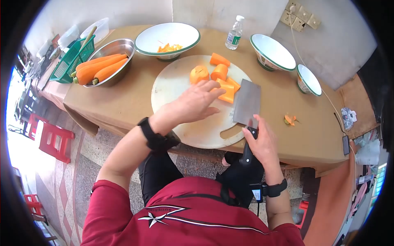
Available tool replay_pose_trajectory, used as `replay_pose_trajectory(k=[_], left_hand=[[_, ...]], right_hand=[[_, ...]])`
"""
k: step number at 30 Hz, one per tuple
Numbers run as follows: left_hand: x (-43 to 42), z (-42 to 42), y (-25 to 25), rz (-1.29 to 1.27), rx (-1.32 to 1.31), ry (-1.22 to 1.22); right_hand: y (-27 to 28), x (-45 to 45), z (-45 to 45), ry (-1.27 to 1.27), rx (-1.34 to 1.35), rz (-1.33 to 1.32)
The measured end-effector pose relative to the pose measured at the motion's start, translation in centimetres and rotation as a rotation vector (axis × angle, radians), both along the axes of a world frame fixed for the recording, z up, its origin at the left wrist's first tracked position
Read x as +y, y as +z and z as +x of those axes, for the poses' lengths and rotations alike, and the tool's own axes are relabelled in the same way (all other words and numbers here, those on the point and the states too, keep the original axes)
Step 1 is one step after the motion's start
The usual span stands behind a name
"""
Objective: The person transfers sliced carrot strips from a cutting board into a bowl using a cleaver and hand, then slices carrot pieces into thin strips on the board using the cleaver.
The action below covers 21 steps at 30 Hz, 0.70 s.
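Carrot pieces [219,72] on the round white cutting board [172,88], grouped toward its far right part: stubby chunks plus flatter cut slabs, the slabs nearest the blade. Left hand [199,100] open, fingers spread, palm down over the board at the near side of the pieces; fingertips overlap a slab in view, contact can't be told. Right hand [264,143] gripping the cleaver [247,100] by its black handle, fingers and thumb up close to the blade. Blade flat side up, over the board's right edge, just beside the slabs.

Left of board: steel bowl [125,69] with whole carrots [96,73], green plastic basket [67,67] next to it. Behind board: large green-rimmed bowl [150,37] with small carrot bits [169,48]. Plastic bottle [234,35] farther right, then two more green-rimmed bowls, medium [273,51] and small [308,80]. Orange scraps [290,120] on the brown tablecloth [275,92], right of cleaver.
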<state>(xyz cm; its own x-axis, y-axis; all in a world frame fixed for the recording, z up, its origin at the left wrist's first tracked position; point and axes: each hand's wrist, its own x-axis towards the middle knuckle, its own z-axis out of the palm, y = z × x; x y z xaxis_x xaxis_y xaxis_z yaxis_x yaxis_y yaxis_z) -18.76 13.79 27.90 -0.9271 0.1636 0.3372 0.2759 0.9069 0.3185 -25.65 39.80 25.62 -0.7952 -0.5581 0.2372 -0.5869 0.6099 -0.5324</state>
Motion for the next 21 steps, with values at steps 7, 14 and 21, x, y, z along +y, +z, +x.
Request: replay_pose_trajectory(k=[7, 14, 21], left_hand=[[0.9, -3.0, -1.2, -0.058, -0.157, 0.095], [-1.3, -4.4, -0.5, 0.124, -0.274, 0.004], [-0.4, -2.5, 4.2, 0.402, -0.416, 0.233]], right_hand=[[-1.4, 0.0, -1.2, -0.03, -0.131, -0.062], [-1.3, 0.1, -1.7, -0.01, -0.242, -0.12], [3.4, -1.0, 2.4, 0.182, -0.022, -0.11]])
